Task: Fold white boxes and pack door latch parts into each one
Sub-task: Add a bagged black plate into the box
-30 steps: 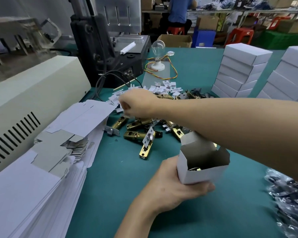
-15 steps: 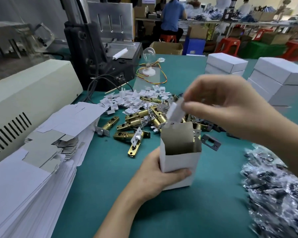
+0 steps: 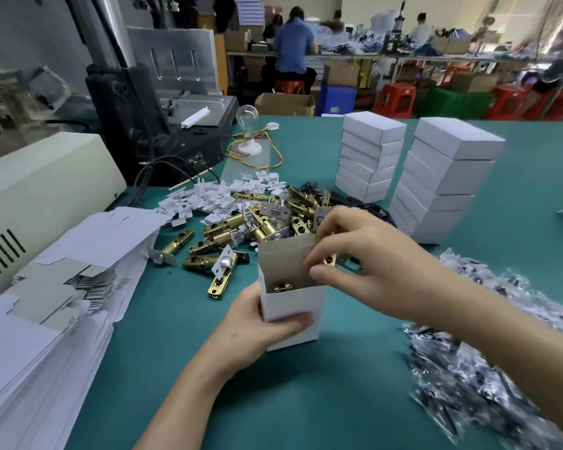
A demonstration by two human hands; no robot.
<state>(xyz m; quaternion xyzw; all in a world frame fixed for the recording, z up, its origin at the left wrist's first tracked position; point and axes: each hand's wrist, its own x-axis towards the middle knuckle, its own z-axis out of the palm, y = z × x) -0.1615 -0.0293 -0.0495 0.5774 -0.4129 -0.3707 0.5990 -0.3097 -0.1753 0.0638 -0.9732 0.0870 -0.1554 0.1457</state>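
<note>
An open white box (image 3: 293,306) stands upright on the green table, its top flap raised. My left hand (image 3: 257,329) grips its lower left side. A brass latch part (image 3: 281,286) lies inside it. My right hand (image 3: 361,258) hovers over the box's mouth with fingers curled, fingertips at the flap's right edge; what they pinch is hidden. Behind the box lies a heap of brass door latches (image 3: 241,228) and small white card pieces (image 3: 215,196).
Flat unfolded box blanks (image 3: 46,303) are piled at the left beside a cream machine (image 3: 30,196). Two stacks of closed white boxes (image 3: 371,157) (image 3: 442,177) stand at the back right. Plastic bags of parts (image 3: 468,368) lie at the right. A dark machine with cables (image 3: 163,125) stands behind.
My right hand came back from the far heap with a small white piece and lowered to the box's mouth. The box was turned upright and set on the table.
</note>
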